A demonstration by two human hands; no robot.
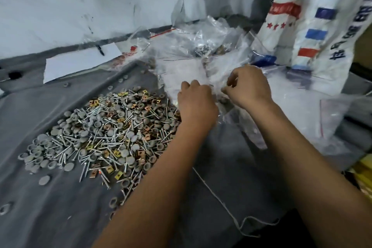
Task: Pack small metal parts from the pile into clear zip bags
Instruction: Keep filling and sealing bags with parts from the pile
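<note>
The pile (pixel 100 133) of screws, grey caps and small brass-coloured clips lay on the grey cloth (pixel 50 207) covering the worktop, with both hands just right of it. The left hand (pixel 196 102) and right hand (pixel 248 86) had their fingers curled, pinching a clear zip bag (pixel 231 112) between them, its contents blurred. Beyond the pile lay more clear bags (pixel 191 46) and a white sheet (pixel 80 62); a printed sack (pixel 314 16) stood far right of it.
</note>
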